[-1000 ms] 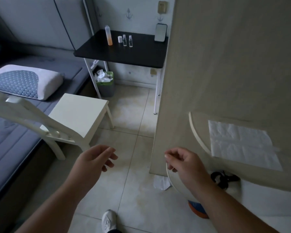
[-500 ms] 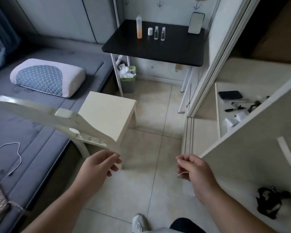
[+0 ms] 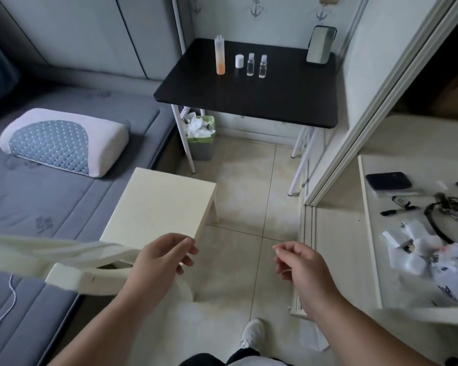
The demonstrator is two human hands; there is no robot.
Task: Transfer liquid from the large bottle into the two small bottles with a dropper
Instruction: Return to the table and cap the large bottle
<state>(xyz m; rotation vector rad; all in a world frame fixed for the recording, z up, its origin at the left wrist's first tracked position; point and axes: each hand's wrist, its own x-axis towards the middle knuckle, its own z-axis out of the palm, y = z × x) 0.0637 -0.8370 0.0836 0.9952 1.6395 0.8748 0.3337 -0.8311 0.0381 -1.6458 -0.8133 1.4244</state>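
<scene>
Task not yet started. Large bottle and two small bottles stand untouched on black worktop, well away. Left hand and right hand: fingers loosely curled, holding nothing.

The chair's backrest is smeared by motion blur and runs off the left edge. The left hand covers part of the chair's frame. Whether the right hand pinches anything between its curled fingers cannot be told. The clutter on the shelf at right is blurred and cut by the right edge. The white cable on the mattress leaves the frame at left.
</scene>
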